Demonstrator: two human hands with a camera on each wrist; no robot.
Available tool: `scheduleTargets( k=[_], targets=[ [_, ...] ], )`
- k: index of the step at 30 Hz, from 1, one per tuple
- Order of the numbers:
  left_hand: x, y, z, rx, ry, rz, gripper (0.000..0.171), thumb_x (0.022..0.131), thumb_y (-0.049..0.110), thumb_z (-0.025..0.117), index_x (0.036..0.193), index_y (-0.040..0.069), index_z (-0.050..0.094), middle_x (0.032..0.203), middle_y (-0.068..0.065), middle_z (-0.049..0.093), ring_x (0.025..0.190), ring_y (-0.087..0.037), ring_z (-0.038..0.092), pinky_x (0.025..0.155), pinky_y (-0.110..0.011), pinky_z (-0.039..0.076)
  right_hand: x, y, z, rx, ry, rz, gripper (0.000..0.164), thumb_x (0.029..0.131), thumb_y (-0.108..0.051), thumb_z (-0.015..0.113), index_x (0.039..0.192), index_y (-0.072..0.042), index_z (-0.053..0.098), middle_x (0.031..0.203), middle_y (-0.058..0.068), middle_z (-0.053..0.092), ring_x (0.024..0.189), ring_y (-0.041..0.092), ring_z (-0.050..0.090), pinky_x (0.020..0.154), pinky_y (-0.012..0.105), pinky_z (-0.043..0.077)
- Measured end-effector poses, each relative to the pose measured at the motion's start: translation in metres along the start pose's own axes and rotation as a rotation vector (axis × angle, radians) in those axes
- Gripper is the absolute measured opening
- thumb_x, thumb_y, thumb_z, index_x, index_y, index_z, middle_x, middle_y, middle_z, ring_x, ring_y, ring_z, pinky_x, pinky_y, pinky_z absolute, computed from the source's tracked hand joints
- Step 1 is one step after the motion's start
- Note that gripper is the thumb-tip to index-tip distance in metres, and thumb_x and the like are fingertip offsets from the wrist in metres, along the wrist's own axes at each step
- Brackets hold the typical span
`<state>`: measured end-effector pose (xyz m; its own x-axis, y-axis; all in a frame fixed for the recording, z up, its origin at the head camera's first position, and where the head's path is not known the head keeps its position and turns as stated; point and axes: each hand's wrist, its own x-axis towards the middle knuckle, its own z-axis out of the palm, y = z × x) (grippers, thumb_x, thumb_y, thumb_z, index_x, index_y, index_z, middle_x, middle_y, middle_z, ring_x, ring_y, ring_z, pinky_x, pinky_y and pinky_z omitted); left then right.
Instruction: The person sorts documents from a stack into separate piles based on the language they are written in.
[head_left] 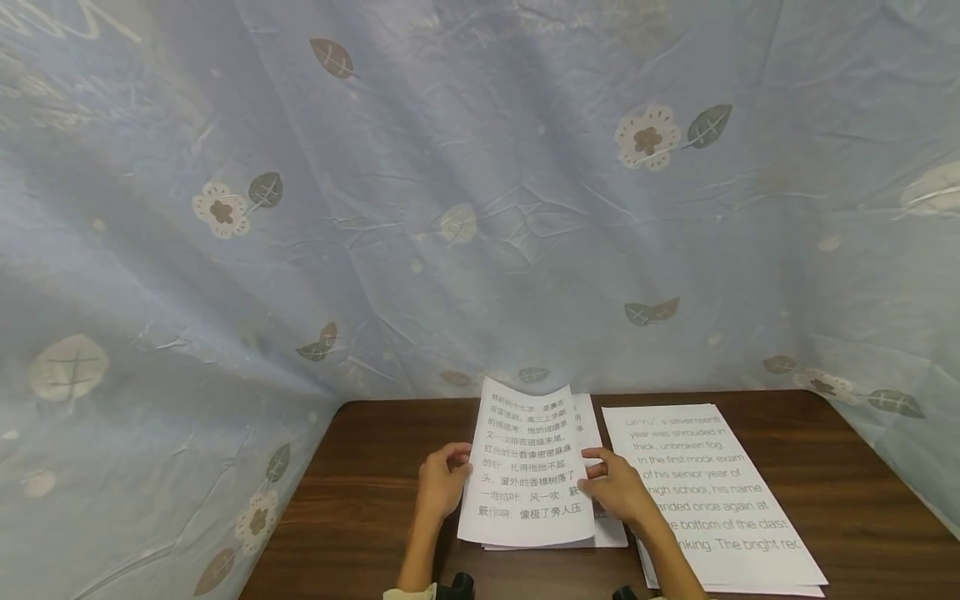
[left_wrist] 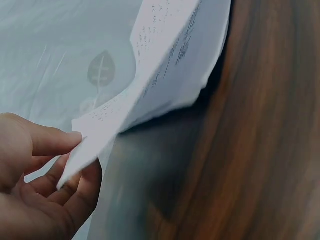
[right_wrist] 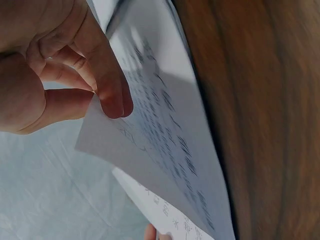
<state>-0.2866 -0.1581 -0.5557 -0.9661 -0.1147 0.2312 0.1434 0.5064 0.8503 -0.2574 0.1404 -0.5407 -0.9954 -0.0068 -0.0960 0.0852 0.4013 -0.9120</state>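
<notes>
A sheet of paper point(head_left: 525, 471) printed with Chinese characters is held up between two hands, its upper part bowed. On its left edge the left hand point(head_left: 442, 483) pinches it between thumb and fingers; the left wrist view shows the sheet point(left_wrist: 100, 135) slanting away from that grip. At the opposite edge the right hand point(head_left: 617, 487) pinches the paper, thumb on one face and fingers on the other, as the right wrist view shows point(right_wrist: 75, 75). Beneath lies another stack of printed paper point(head_left: 591, 425), mostly hidden by the raised sheet.
To the right, a stack of sheets with large English text point(head_left: 705, 492) lies on the dark wooden table point(head_left: 337, 500), partly covered by the right forearm. A pale blue curtain point(head_left: 480, 208) with leaf and flower prints hangs behind the table and along its sides.
</notes>
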Motion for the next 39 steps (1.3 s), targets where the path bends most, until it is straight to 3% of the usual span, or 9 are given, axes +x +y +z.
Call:
scheduleTargets(
  k=[17,39],
  targets=[
    [0.002,-0.027,-0.044,0.033,0.004,-0.084,0.029,0.092,-0.007,0.072,0.119,0.0,0.078,0.101,-0.012,0.077,0.09,-0.021,0.07,0.073,-0.026,0.054,0.005,-0.005,0.051,0.064,-0.054,-0.017,0.063,0.088,-0.002,0.072,0.148,0.005,0.055,0.114,0.017,0.072,0.088,0.021,0.071,0.07,0.036,0.063],
    [-0.002,-0.06,-0.097,0.081,0.04,-0.164,0.029,0.094,-0.005,0.069,0.121,-0.002,0.076,0.104,-0.015,0.076,0.094,-0.024,0.069,0.075,-0.026,0.052,-0.001,-0.029,0.108,0.126,-0.13,-0.071,0.069,0.086,-0.001,0.072,0.15,0.01,0.05,0.113,0.019,0.069,0.084,0.019,0.071,0.067,0.035,0.063]
  ],
)
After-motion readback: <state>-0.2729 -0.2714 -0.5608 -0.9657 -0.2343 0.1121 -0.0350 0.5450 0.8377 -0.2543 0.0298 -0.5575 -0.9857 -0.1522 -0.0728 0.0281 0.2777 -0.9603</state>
